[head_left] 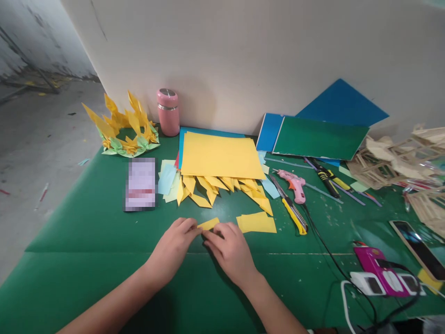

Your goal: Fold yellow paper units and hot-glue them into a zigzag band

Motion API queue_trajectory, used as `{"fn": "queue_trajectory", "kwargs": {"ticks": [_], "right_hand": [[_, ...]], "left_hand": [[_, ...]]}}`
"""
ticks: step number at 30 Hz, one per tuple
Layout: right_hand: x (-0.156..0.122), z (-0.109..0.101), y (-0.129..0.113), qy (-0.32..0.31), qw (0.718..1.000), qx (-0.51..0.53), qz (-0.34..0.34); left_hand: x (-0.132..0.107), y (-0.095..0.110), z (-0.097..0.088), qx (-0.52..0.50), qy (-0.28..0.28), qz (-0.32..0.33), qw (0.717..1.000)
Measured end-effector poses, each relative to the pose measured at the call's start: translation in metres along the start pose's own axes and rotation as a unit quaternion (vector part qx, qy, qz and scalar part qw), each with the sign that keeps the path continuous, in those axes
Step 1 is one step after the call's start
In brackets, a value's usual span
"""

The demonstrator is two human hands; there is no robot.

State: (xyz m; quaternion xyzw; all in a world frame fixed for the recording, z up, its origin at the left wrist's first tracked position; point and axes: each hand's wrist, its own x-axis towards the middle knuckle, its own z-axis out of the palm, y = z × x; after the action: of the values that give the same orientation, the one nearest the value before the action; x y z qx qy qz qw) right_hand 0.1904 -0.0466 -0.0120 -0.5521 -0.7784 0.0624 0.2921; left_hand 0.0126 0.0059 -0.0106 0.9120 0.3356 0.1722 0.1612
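Observation:
Both my hands rest on the green table cover, pinching a small folded yellow paper piece between them. My left hand holds its left end with curled fingers. My right hand presses and grips its right end, fingers bent. Just right of them lies a small stack of cut yellow paper. Behind it, several folded yellow pointed pieces stick out from under a large yellow sheet.
A yellow and green folded paper crown and a pink flask stand at the back. A utility knife, pink glue gun, coloured boards, wooden stick models, a phone and a power strip lie right.

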Motion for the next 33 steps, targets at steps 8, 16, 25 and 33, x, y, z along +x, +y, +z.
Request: {"fn": "queue_trajectory", "kwargs": {"ticks": [8, 16, 25, 33], "right_hand": [[-0.007, 0.004, -0.005, -0.010, 1.000, -0.016, -0.003], [-0.008, -0.006, 0.010, 0.038, 0.998, -0.034, 0.045], [-0.008, -0.009, 0.012, 0.074, 0.993, -0.082, 0.046], [-0.006, 0.000, 0.003, 0.008, 1.000, -0.027, 0.003]], "left_hand": [[0.003, -0.004, -0.002, -0.038, 0.002, -0.017, 0.999], [0.004, -0.004, -0.003, -0.035, 0.011, -0.014, 0.999], [0.006, -0.001, -0.008, -0.025, 0.000, -0.017, 1.000], [-0.015, 0.002, 0.000, 0.013, -0.009, 0.010, 1.000]]}}
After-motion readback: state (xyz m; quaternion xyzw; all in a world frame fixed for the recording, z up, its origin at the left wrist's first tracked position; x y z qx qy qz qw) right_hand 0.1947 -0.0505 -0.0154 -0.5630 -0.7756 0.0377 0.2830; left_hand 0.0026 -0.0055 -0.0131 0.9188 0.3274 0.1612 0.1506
